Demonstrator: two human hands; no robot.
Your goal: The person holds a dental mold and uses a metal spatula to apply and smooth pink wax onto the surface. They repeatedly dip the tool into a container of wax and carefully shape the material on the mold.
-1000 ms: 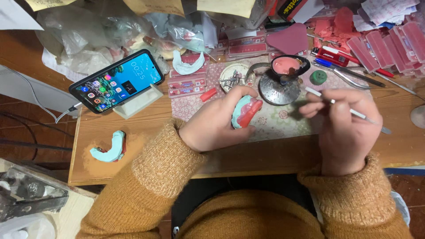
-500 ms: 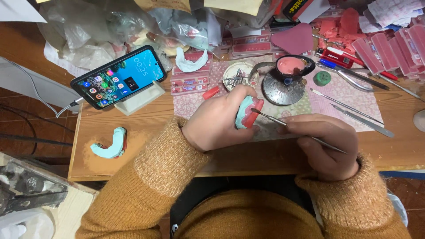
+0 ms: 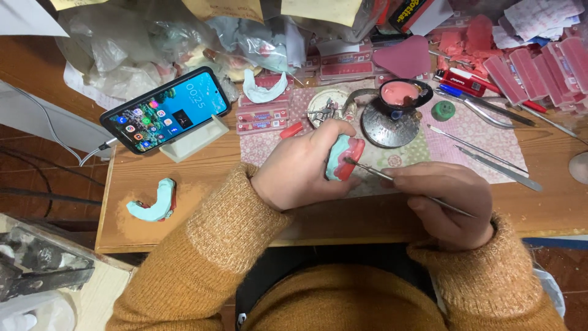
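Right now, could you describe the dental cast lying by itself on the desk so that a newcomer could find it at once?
Start at the smartphone propped on its white stand at the left of the wooden desk. Just below it, near the desk's front left corner, lies a curved pale-blue dental cast with a red edge. Unlike the cast in the left hand, nothing touches it.
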